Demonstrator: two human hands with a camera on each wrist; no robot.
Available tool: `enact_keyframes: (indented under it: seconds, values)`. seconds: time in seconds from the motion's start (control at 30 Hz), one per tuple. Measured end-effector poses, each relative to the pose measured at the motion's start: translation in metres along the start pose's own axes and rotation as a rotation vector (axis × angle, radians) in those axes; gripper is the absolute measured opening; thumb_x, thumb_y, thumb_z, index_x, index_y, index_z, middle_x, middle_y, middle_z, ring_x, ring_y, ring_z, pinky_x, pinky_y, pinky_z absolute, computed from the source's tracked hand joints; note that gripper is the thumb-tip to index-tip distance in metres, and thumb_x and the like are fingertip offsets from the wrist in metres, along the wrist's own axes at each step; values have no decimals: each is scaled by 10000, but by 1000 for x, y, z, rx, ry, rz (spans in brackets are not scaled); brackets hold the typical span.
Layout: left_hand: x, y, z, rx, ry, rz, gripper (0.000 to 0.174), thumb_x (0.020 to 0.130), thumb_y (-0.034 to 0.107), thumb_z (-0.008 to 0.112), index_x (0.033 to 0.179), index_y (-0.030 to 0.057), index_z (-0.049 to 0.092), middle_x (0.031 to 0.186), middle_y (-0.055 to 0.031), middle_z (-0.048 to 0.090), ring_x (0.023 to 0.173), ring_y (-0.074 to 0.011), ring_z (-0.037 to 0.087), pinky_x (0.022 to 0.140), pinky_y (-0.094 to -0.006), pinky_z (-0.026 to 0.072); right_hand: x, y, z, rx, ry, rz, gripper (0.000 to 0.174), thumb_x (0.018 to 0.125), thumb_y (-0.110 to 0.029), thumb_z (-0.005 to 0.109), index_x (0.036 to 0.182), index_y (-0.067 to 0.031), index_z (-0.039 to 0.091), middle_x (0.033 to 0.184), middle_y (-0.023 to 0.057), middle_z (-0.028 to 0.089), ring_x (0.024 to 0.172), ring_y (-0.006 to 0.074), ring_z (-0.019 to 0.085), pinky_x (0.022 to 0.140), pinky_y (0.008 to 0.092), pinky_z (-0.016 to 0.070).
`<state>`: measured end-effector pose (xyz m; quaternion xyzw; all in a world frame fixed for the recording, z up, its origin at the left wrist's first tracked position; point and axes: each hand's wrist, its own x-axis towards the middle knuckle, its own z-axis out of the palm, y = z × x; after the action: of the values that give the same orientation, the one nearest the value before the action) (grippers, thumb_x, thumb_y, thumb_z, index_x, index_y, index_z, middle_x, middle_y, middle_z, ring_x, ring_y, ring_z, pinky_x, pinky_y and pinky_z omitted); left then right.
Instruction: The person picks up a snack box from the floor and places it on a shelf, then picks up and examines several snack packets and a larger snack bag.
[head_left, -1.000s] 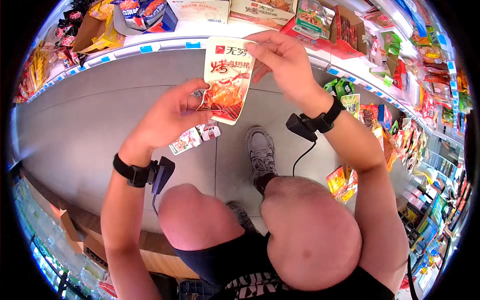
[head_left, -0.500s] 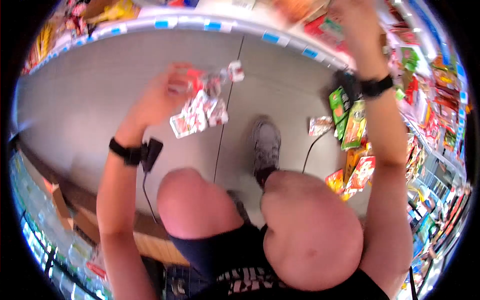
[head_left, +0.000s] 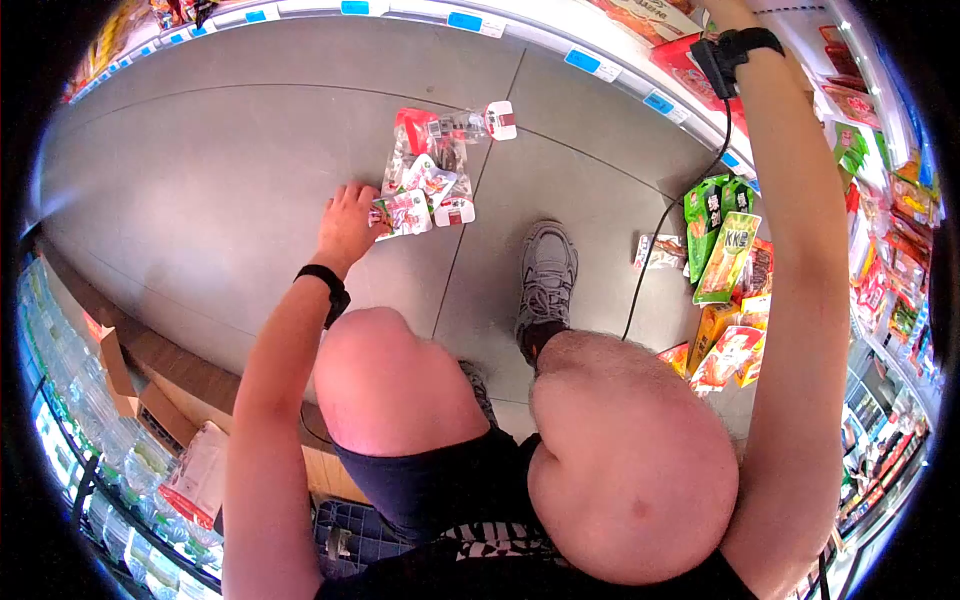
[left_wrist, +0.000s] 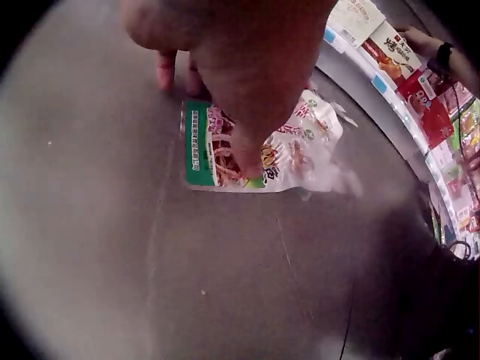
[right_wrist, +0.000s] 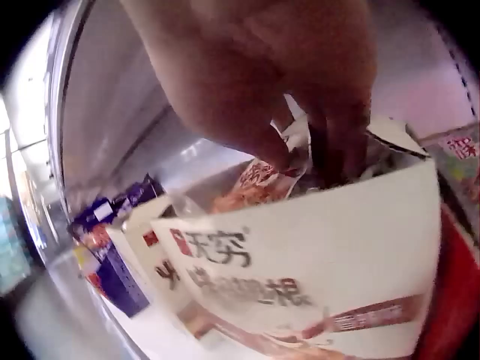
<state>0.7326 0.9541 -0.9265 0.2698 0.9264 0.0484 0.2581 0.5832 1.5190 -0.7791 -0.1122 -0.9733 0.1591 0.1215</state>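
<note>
Low on the left, my left hand (head_left: 348,225) is down at a white-and-green snack packet (head_left: 402,213) on the floor. In the left wrist view, the thumb lies over this packet (left_wrist: 281,154) while other fingers reach past its far edge. My right hand (right_wrist: 277,75) dips into an open white cardboard box (right_wrist: 315,262) on the shelf. A red-and-white snack packet (right_wrist: 259,184) is inside, with pale film between the thumb and fingers; the fingertips are partly hidden by the box. In the head view this hand is mostly cut off at the top edge.
Clear plastic packages (head_left: 425,150) with red labels lie beyond the left hand. Green snack packets (head_left: 705,225) and several others are heaped under the right arm. A shoe (head_left: 547,280) stands between, with a black cable (head_left: 640,300) nearby. The shelf edge (head_left: 540,55) curves across the top.
The chicken packet held up between both hands has left the middle of the view. My right hand has moved up and right to the shelf; my left has lowered to the floor packet.
</note>
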Motion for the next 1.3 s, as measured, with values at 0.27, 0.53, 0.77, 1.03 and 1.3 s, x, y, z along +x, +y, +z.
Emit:
enact_keyframes:
  seconds: [0.27, 0.53, 0.77, 1.03, 1.3]
  values:
    - [2, -13, -2, -226, -167, 70, 320, 742, 272, 843, 946, 76, 692, 1142, -89, 626, 1065, -332, 616, 850, -461, 531, -58, -52, -3, 8, 479, -205, 404, 819, -50, 652, 1209, 22, 574, 1187, 244, 582, 1161, 443, 541, 1010, 482, 447]
    - [39, 36, 2, -277, 157, 161, 318, 765, 234, 816, 1010, 53, 723, 1220, -95, 581, 1111, -325, 607, 892, -433, 537, -229, -93, 67, 346, -26, -460, 175, 852, -118, 627, 1025, -91, 643, 1010, 112, 644, 994, 319, 629, 840, 410, 538]
    - [43, 53, 15, -281, 66, 145, 279, 753, 198, 810, 983, 66, 724, 1063, -128, 645, 977, -329, 640, 845, -439, 542, -321, -77, 75, 376, -540, -430, 85, 874, -116, 599, 942, -90, 643, 907, 74, 631, 888, 300, 647, 735, 439, 539]
    - [60, 64, -69, -865, -200, -9, 287, 801, 30, 815, 1017, 32, 627, 870, -53, 690, 834, -152, 667, 754, -291, 552, -313, -102, 51, 910, -780, 160, 285, 923, -243, 700, 1135, -54, 685, 1039, 85, 734, 922, 187, 709, 759, 358, 569]
    - [50, 196, -203, -1237, -7, 281, 638, 743, -129, 785, 1298, 33, 515, 1226, -102, 612, 1117, -170, 608, 924, -302, 537, -269, -164, -21, 1652, -305, 655, 338, 987, -284, 681, 1189, -14, 669, 1085, 76, 722, 908, 172, 707, 687, 317, 604]
